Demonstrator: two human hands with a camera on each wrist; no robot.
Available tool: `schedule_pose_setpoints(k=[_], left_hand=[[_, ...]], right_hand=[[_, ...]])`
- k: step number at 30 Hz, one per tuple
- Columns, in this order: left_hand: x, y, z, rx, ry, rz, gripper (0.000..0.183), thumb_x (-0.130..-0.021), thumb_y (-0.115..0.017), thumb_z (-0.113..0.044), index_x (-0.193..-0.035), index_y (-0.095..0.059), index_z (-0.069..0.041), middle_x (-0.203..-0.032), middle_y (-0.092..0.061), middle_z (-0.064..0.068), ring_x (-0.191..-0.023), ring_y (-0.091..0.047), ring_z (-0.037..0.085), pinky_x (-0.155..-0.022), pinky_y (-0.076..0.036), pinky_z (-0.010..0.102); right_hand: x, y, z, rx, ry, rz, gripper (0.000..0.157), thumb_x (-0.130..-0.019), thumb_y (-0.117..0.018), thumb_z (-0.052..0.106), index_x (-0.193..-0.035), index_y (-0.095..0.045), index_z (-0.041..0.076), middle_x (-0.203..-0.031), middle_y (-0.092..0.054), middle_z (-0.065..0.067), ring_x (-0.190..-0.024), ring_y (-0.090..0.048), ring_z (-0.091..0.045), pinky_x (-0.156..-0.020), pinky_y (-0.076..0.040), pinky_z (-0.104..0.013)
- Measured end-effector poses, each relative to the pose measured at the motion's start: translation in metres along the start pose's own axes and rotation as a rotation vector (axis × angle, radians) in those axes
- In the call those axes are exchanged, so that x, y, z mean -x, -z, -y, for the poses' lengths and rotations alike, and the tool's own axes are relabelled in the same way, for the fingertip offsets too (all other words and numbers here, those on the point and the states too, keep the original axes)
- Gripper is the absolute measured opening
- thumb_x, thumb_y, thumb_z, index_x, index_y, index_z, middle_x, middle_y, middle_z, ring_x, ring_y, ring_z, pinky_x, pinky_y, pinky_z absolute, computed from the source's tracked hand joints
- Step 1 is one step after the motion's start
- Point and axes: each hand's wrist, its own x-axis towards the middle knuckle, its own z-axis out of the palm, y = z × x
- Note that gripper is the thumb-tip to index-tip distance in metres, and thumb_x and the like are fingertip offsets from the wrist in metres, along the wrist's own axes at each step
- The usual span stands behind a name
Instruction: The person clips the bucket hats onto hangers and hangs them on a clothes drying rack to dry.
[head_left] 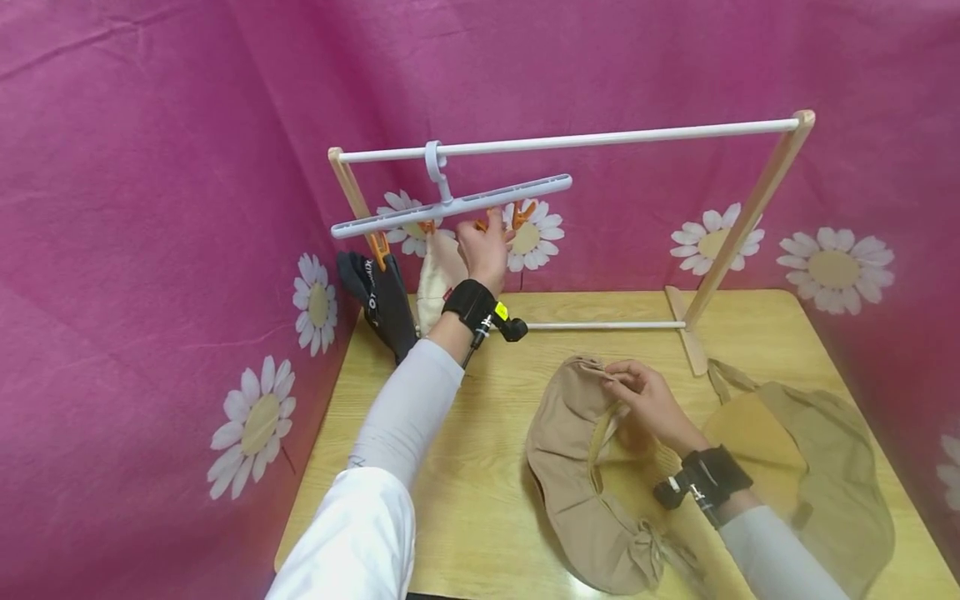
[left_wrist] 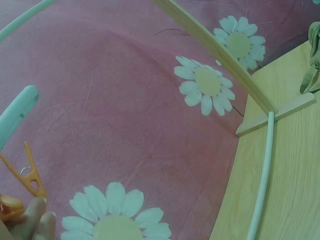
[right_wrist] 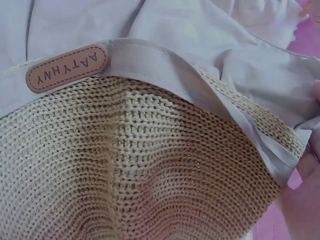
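Observation:
My left hand [head_left: 486, 254] is raised just below the pale grey hanger [head_left: 498, 197], pinching an orange clothespin [left_wrist: 9, 207] in its fingers. Another orange clothespin [head_left: 521, 215] hangs from the hanger to the right of that hand. Lower down, my right hand [head_left: 648, 404] pinches the edge of a tan sun hat [head_left: 558, 450] with a gathered brim and a tie. Close up in the right wrist view, the hat has a woven inside, a fabric band and a brown oval label [right_wrist: 67, 68]. Fingers of the right hand show only partly there.
The hanger hooks over a white rod [head_left: 622, 140] on a wooden-ended rack. Dark socks [head_left: 382, 300] and a cream cloth item [head_left: 437, 279] hang from clothespins. A second brown hat [head_left: 840, 475] lies right on the wooden table [head_left: 480, 517]. Pink flowered cloth surrounds it.

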Motion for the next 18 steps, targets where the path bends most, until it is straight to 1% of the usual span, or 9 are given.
schedule_pose_setpoints(k=[2,5,7,11,13,15,16,18], left_hand=[[0.000,0.003,-0.001,-0.045,-0.002,-0.009,0.040,-0.104,-0.065,-0.041,-0.113,-0.058,-0.002,-0.093,-0.072,0.009,-0.077,-0.073,0.020,-0.069,-0.057,0.030],[0.000,0.007,-0.002,-0.113,0.002,-0.024,0.039,-0.100,-0.071,-0.045,-0.107,-0.065,-0.006,-0.082,-0.064,0.002,-0.069,-0.061,0.014,-0.064,-0.048,0.027],[0.000,0.009,-0.003,-0.126,0.003,-0.030,0.039,-0.097,-0.075,-0.045,-0.104,-0.070,-0.007,-0.078,-0.062,0.000,-0.068,-0.057,0.012,-0.062,-0.046,0.026],[-0.002,0.014,-0.004,-0.118,0.009,-0.024,0.038,-0.094,-0.079,-0.044,-0.102,-0.075,-0.007,-0.078,-0.065,-0.001,-0.067,-0.058,0.010,-0.059,-0.046,0.025],[-0.002,0.016,-0.005,-0.111,0.012,-0.013,0.036,-0.094,-0.079,-0.043,-0.100,-0.077,-0.007,-0.079,-0.066,-0.001,-0.067,-0.059,0.012,-0.058,-0.046,0.024],[-0.002,0.018,-0.007,-0.105,0.015,-0.003,0.034,-0.094,-0.080,-0.041,-0.099,-0.079,-0.007,-0.081,-0.067,-0.001,-0.070,-0.061,0.015,-0.058,-0.047,0.023],[-0.002,0.018,-0.007,-0.100,0.015,0.003,0.033,-0.094,-0.080,-0.039,-0.098,-0.079,-0.006,-0.082,-0.067,-0.001,-0.070,-0.062,0.015,-0.058,-0.048,0.023],[-0.002,0.019,-0.009,-0.097,0.013,0.018,0.032,-0.094,-0.080,-0.038,-0.096,-0.079,-0.006,-0.082,-0.067,-0.001,-0.070,-0.063,0.016,-0.058,-0.049,0.023]], right_hand=[[0.000,-0.001,0.001,0.007,0.004,0.008,0.023,-0.103,-0.064,0.001,-0.118,-0.059,-0.016,-0.104,-0.077,0.007,-0.097,-0.069,0.001,-0.084,-0.053,-0.015],[0.000,-0.002,0.000,0.035,0.018,0.000,0.020,-0.102,-0.065,-0.001,-0.113,-0.063,-0.017,-0.103,-0.078,-0.001,-0.093,-0.068,0.000,-0.081,-0.054,-0.015],[0.000,-0.002,-0.002,0.057,0.033,0.001,0.019,-0.102,-0.065,-0.001,-0.113,-0.064,-0.017,-0.104,-0.078,-0.008,-0.093,-0.068,0.000,-0.081,-0.054,-0.015],[0.002,-0.001,-0.004,0.125,0.078,-0.007,0.019,-0.102,-0.064,-0.002,-0.115,-0.064,-0.015,-0.105,-0.076,-0.016,-0.092,-0.068,0.000,-0.081,-0.054,-0.015],[0.003,0.000,-0.004,0.174,0.095,-0.017,0.020,-0.103,-0.063,-0.001,-0.118,-0.066,-0.014,-0.105,-0.076,-0.017,-0.092,-0.067,0.000,-0.080,-0.054,-0.016],[0.004,0.002,-0.004,0.220,0.095,-0.029,0.022,-0.104,-0.062,0.002,-0.122,-0.067,-0.010,-0.105,-0.075,-0.016,-0.091,-0.066,0.000,-0.079,-0.053,-0.016],[0.004,0.003,-0.004,0.225,0.087,-0.027,0.024,-0.105,-0.061,0.004,-0.125,-0.067,-0.009,-0.106,-0.075,-0.016,-0.091,-0.066,0.001,-0.079,-0.054,-0.016],[0.005,0.004,-0.005,0.189,0.072,-0.014,0.028,-0.106,-0.060,0.004,-0.130,-0.063,-0.010,-0.105,-0.076,-0.017,-0.090,-0.069,-0.001,-0.078,-0.057,-0.018]])
